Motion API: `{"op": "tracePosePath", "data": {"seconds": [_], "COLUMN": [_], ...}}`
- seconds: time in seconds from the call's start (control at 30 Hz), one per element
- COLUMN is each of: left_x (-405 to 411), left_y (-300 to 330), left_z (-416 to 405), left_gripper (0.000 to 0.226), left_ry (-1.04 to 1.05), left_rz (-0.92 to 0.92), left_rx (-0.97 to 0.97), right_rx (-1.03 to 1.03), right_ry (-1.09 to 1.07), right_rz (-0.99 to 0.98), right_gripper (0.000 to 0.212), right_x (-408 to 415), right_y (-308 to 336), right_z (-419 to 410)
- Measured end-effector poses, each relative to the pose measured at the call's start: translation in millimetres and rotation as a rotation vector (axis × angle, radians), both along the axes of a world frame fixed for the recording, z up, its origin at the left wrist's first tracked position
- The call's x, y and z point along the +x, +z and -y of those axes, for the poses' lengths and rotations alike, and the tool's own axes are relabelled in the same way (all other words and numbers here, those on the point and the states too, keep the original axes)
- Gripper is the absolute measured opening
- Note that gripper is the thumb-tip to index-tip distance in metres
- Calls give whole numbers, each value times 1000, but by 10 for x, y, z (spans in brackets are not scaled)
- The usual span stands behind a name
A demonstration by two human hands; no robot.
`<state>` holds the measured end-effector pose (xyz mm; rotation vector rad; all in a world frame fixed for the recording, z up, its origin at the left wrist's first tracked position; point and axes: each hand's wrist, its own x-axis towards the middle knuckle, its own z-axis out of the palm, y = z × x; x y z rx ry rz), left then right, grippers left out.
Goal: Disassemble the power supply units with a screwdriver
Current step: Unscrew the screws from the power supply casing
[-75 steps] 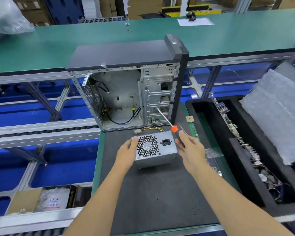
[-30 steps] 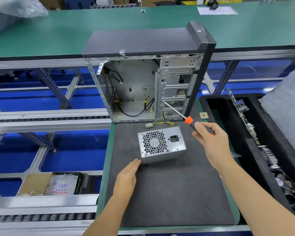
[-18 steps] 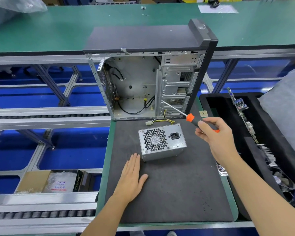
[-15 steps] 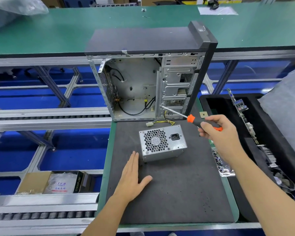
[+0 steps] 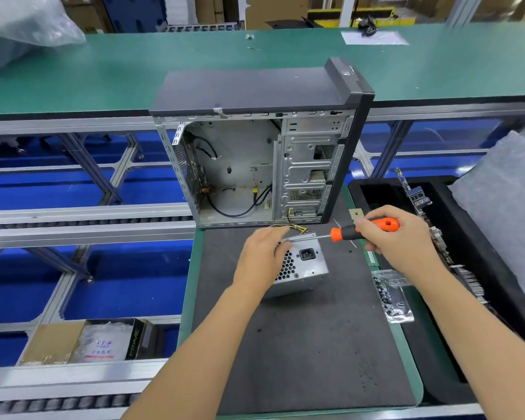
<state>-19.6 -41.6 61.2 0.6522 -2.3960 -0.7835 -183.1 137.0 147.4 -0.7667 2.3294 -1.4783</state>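
On the dark mat [image 5: 300, 344] of the bench, the power supply unit [image 5: 303, 265] sits steadied under the left hand [image 5: 261, 259] while the right hand [image 5: 397, 237] grips the screwdriver [image 5: 358, 230], whose tip could easily slip off a top-edge screw if the box shifts.

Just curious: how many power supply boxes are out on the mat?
1. The power supply sits on the dark mat before the open computer case, under the left hand.

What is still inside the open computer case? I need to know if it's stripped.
Inside the computer case: loose black cables, a yellow connector and bare drive bays. No boards show. Its closed far side can't be seen.
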Motion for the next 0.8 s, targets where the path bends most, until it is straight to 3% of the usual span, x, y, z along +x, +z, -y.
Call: {"op": "tracePosePath", "data": {"seconds": [0.27,0.47,0.8], "left_x": [-131,-168,-199], "left_y": [11,-7,-42], "left_z": [9,7,29], "left_gripper": [13,12,7], "left_ry": [58,97,133], "left_rz": [12,26,84], "left_rx": [81,84,120], "right_rx": [55,71,151], "right_ry": [-17,26,138], "right_rz": [-110,-194,-467], "right_gripper": [15,20,46], "right_x": [-22,-70,58], "right_y": [94,204,526], "right_z": [76,192,590]}}
